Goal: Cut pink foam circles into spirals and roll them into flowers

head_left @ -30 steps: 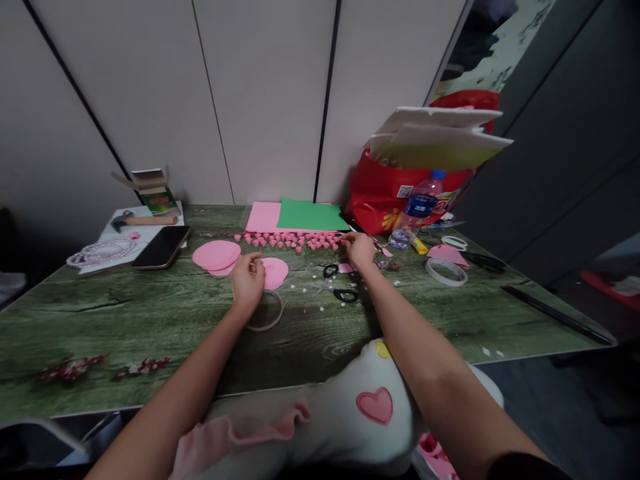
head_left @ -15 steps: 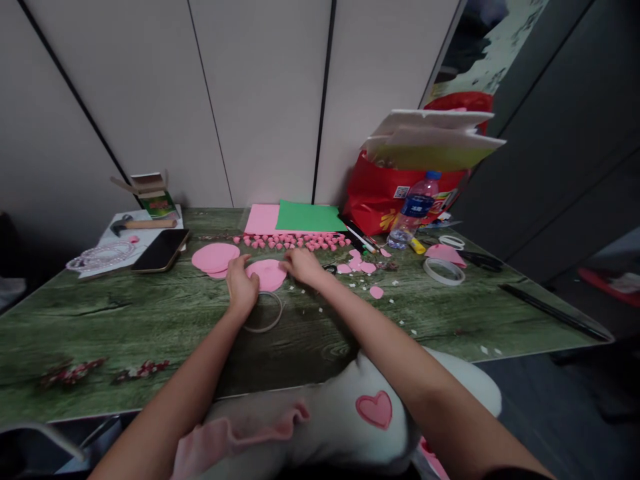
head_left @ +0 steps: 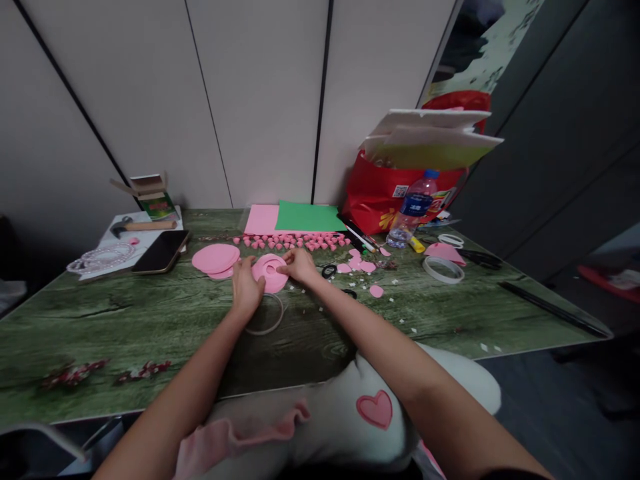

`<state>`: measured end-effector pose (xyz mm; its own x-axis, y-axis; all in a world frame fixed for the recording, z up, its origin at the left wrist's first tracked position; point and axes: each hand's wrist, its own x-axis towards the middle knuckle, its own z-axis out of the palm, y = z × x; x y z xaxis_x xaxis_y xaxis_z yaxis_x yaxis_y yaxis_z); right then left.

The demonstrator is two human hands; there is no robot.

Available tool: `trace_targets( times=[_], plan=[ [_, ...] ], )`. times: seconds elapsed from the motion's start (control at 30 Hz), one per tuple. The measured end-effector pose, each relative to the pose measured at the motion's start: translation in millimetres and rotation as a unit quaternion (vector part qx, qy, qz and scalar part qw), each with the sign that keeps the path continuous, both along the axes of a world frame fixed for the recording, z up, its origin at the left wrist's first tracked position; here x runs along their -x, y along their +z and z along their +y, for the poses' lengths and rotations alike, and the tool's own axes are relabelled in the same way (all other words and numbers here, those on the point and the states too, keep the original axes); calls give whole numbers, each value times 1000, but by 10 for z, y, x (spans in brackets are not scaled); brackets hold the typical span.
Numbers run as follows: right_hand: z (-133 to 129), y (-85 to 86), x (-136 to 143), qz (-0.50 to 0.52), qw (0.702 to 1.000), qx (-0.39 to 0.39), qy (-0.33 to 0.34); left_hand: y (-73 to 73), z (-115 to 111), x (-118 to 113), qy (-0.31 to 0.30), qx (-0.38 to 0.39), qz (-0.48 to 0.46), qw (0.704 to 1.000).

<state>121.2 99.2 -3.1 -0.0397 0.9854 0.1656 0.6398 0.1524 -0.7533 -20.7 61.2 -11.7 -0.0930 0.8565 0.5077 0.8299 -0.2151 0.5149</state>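
A round pink paper disc (head_left: 265, 281), cut in a spiral with raised inner turns, lies between my hands. My left hand (head_left: 246, 288) grips its left edge, thumb on top. My right hand (head_left: 301, 267) pinches the paper near its centre at the right. Just below the disc is a thin pale ring (head_left: 270, 329), perhaps a tape roll, partly hidden by my left hand. A stack of pink paper circles (head_left: 215, 257) lies to the left of my left hand. Black scissors handles (head_left: 329, 271) show beside my right wrist; the rest is hidden.
Rows of small pink rolled pieces (head_left: 295, 241) lie behind my hands, with pink and green sheets (head_left: 310, 217) beyond. At right are paper scraps (head_left: 355, 262), a bottle (head_left: 413, 212), a red bag (head_left: 373, 190) and a tape roll (head_left: 443, 270). A phone (head_left: 161, 251) and hammer (head_left: 145, 226) lie left.
My right hand has moved slightly and now lifts the inner part of the disc, so its spiral cuts show. My left hand has shifted slightly right.
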Motion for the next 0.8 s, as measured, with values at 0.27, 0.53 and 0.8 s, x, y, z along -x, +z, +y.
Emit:
trace_targets(
  times=[0.27, 0.53, 0.8],
  plan=[
    [2, 10, -105, 17, 998, -37, -40, 205, -153, -53, 74, 7, 89, 993],
    [-27, 125, -277, 177, 981, -69, -28, 184, -119, -36, 44, -66, 35, 996],
    [-151, 393, -427, 425, 903, -32, 46, 172, -81, -18, 4, -120, -27, 992]
  ],
)
